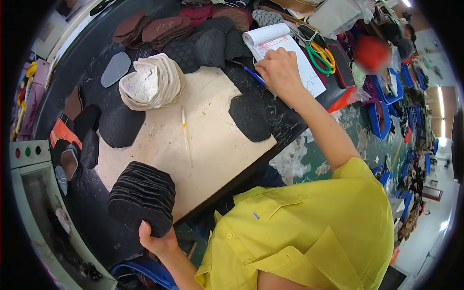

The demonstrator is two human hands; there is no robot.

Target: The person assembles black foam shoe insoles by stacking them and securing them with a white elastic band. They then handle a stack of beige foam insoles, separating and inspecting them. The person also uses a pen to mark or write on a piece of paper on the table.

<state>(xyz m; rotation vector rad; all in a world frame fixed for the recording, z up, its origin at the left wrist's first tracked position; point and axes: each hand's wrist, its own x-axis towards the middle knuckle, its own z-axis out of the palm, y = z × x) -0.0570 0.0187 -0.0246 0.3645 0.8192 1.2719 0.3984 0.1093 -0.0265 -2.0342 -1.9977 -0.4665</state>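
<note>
My left hand grips a thick stack of black cut fabric pieces from its near end, thumb on top. My right hand rests over a white notepad with a rolled-back top page; its fingers are curled, and what they hold, if anything, is hidden. Beside that hand a blue pen lies along the pad's left edge. A pale board lies under both arms' reach, bearing a thin pen-like stick and a black cut piece.
A bundle of cream fabric pieces stands at the board's far side. Green- and yellow-handled scissors and a dark phone-like slab sit right of the pad. Brown and black piles line the back. A control box is at left.
</note>
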